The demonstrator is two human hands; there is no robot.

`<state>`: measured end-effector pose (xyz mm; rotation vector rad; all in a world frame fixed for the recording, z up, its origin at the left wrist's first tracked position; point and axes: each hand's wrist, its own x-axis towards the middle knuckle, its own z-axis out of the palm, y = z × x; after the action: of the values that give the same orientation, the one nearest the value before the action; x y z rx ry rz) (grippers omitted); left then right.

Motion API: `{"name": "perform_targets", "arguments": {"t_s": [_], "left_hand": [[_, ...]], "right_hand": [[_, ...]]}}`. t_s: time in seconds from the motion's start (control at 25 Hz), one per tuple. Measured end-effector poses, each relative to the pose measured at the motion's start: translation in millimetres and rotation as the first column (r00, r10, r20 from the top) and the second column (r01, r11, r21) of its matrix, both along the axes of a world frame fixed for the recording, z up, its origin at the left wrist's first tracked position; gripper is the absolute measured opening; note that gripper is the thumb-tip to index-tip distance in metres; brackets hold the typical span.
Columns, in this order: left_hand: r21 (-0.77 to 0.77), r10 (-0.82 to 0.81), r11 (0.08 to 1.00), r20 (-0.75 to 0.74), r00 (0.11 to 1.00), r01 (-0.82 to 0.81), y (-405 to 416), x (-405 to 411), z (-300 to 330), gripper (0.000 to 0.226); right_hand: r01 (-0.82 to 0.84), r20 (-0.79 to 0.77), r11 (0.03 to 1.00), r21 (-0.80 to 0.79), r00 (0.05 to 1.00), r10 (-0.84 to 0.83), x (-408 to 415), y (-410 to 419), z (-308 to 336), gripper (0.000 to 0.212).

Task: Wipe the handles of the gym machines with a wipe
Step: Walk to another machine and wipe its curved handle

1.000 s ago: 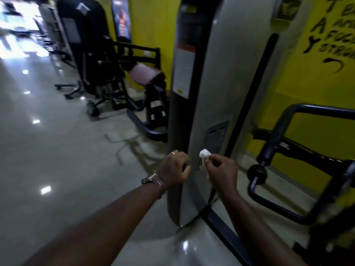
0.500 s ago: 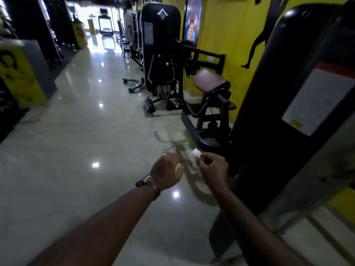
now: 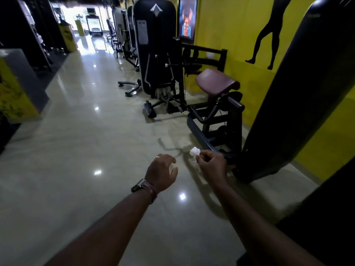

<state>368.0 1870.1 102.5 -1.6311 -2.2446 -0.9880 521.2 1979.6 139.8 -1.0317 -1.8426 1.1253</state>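
Observation:
My right hand [image 3: 210,166] pinches a small crumpled white wipe [image 3: 194,151] between fingertips and thumb, held out over the glossy floor. My left hand [image 3: 161,172] hovers just left of it, fingers loosely curled and holding nothing, with a ring and a wristwatch on that arm. Ahead stands a black gym machine [image 3: 157,47] with a maroon padded seat [image 3: 217,81] and dark frame bars [image 3: 205,116]. Its handles are not clearly visible. Neither hand touches any machine.
A tall black machine shroud [image 3: 299,96] rises close on my right, against the yellow wall [image 3: 230,25]. More machines [image 3: 123,35] line the wall farther back. A yellow and grey counter [image 3: 17,87] stands at the left. The shiny floor [image 3: 86,150] stretches ahead down the aisle.
The view has swung left from the grey machine side to the aisle and the seated machine. Both hands stayed together in front; the right hand kept the wipe, and the left hand's fingers loosened.

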Motion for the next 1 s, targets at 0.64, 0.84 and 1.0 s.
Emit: {"name": "perform_targets", "arguments": {"t_s": [0.64,0.84,1.0], "left_hand": [[-0.151,0.023,0.988,0.077,0.997,-0.011,286.4,-255.1,-60.4,0.020],[-0.214,0.030,0.977,0.134,0.991,-0.001,370.2,-342.0,-90.3,0.021],[-0.224,-0.011,0.974,0.135,0.991,0.042,450.4,-431.0,-122.8,0.031]], "right_hand": [[-0.020,0.133,0.997,-0.069,0.991,0.029,-252.1,301.8,-70.0,0.013],[-0.040,0.133,0.995,-0.087,0.990,0.051,-349.6,393.2,-93.3,0.014],[-0.019,0.181,0.994,-0.105,0.983,0.038,-439.3,473.0,-123.0,0.017]]}}
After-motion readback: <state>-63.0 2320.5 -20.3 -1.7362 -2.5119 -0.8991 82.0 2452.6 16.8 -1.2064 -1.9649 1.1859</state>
